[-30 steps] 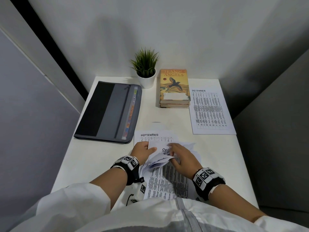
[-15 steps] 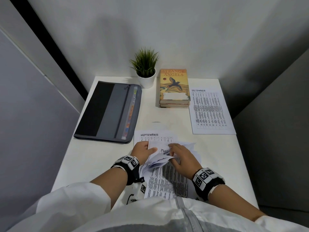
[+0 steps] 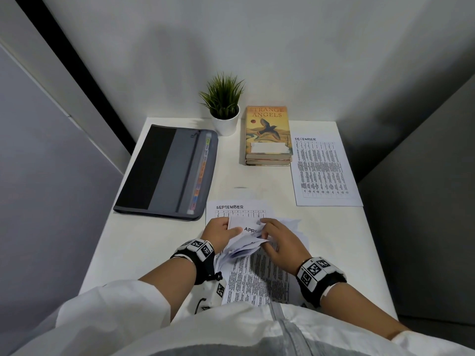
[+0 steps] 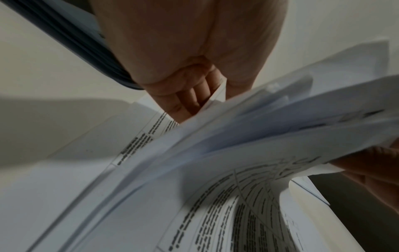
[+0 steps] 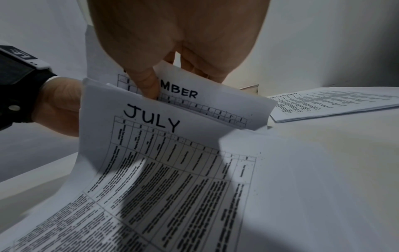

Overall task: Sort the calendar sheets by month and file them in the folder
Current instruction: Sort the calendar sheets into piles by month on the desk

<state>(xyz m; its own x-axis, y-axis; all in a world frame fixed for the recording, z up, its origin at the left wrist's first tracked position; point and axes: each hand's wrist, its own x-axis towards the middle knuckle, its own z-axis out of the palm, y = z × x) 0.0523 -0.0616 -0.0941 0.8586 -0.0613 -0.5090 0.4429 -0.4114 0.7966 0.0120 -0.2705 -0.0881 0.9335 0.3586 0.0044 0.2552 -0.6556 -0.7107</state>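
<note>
A stack of printed calendar sheets [image 3: 257, 276] lies at the near edge of the table. My left hand [image 3: 227, 228] grips the lifted top edges of several sheets, its thumb beside one headed APRIL [image 3: 250, 229]. My right hand [image 3: 266, 231] pinches further curled sheets just to the right. In the right wrist view its thumb sits between a JULY sheet [image 5: 155, 136] and one ending "MBER" [image 5: 194, 100]. A SEPTEMBER sheet [image 3: 231, 208] lies flat beyond the hands. A DECEMBER sheet [image 3: 325, 173] lies apart at the right. The grey and black folder [image 3: 167, 170] lies shut at the left.
A small potted plant [image 3: 223, 106] stands at the back of the white table [image 3: 144, 247], with two stacked books [image 3: 267, 134] to its right. Walls close in behind and on both sides. The table's right edge runs just past the DECEMBER sheet.
My right hand has leafed through the lifted sheets: the heading showing between the hands went from one starting "SE" to one starting "JU" to APRIL. Both hands stay in place.
</note>
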